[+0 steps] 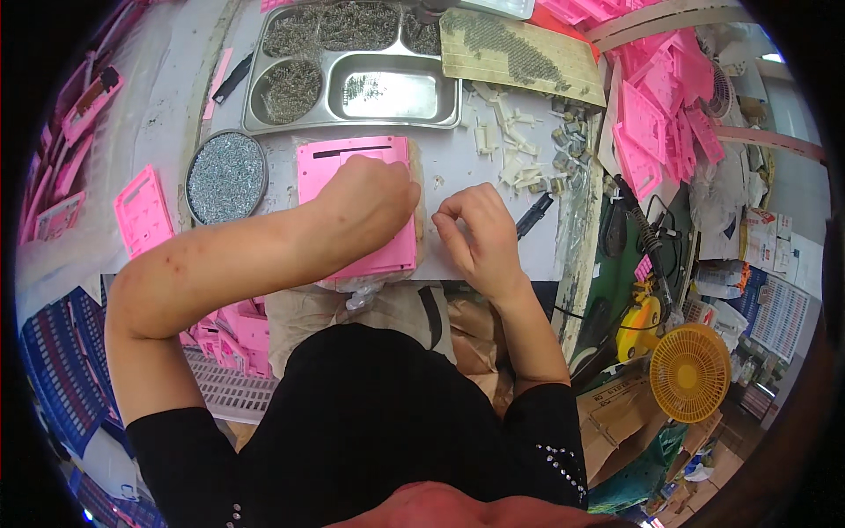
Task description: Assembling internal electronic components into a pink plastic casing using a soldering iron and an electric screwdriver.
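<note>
Fingers (pixel 407 195) of the left hand (pixel 376 207) curl inward over a pink plastic panel (pixel 387 255), which lies by the middle of the table's near edge. That grip looks clenched, but its underside is hidden from me, so I cannot tell whether it grasps something or touches the panel. A pale tan pad (pixel 415 157) shows under the panel's right side.

Just right of it, the right hand (pixel 480 236) hangs with bent fingers, thumb near forefinger; whether that grip pinches anything, I cannot tell. A slim black part (pixel 534 216) lies near it on the white table (pixel 539 257).

Toward the far edge sits a steel compartment tray (pixel 396 124) with small metal pieces (pixel 359 26), its far right corner covered by a card (pixel 515 58) bearing rows of little grey bits. White plastic parts (pixel 519 145) scatter toward the right edge. Left of the panel stands a round dish (pixel 187 179) of fine silvery pieces (pixel 226 176), and farther left another pink panel (pixel 143 211) lies at a slant.
</note>
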`<action>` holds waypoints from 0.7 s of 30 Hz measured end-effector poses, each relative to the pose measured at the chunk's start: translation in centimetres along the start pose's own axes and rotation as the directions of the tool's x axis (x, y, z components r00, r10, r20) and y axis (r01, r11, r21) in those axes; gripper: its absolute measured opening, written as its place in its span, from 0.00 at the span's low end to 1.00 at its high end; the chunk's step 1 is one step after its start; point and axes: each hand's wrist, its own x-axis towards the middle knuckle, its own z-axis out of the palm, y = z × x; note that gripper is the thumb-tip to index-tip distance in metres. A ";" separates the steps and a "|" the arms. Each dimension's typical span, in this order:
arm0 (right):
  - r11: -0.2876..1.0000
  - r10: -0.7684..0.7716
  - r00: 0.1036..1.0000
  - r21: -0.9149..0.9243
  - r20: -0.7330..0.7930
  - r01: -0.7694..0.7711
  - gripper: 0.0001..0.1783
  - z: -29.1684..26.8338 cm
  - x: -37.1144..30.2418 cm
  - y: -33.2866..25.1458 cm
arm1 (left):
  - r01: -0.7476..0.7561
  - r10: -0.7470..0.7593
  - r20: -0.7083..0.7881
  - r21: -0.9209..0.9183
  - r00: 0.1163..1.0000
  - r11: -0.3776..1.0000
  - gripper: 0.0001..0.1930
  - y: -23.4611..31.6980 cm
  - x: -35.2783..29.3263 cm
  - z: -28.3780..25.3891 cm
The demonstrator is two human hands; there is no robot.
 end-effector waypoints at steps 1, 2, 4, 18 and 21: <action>1.000 -0.002 1.000 0.005 -0.012 0.002 0.07 -0.2 0.0 0.0 | -0.028 0.026 0.043 0.046 0.999 0.999 0.07 0.0 0.1 -0.3; 1.000 -0.004 1.000 0.010 -0.024 0.004 0.07 -0.4 0.0 0.0 | -0.055 0.048 0.076 0.086 0.996 0.995 0.07 0.1 0.1 -0.7; 1.000 0.006 0.999 0.008 -0.042 -0.005 0.07 -0.8 0.0 0.0 | -0.116 0.093 0.142 0.162 0.985 0.980 0.07 0.3 0.0 -1.5; 0.993 0.106 0.981 -0.030 -0.165 -0.112 0.05 -3.7 1.3 1.3 | 0.656 -0.736 -0.141 -0.366 0.662 0.660 0.05 -8.3 -14.9 4.1; 0.993 -0.068 0.995 -0.106 -0.070 0.060 0.05 -1.8 3.5 0.7 | 0.592 -0.737 -0.270 -0.455 0.619 0.665 0.05 -7.9 -15.3 4.4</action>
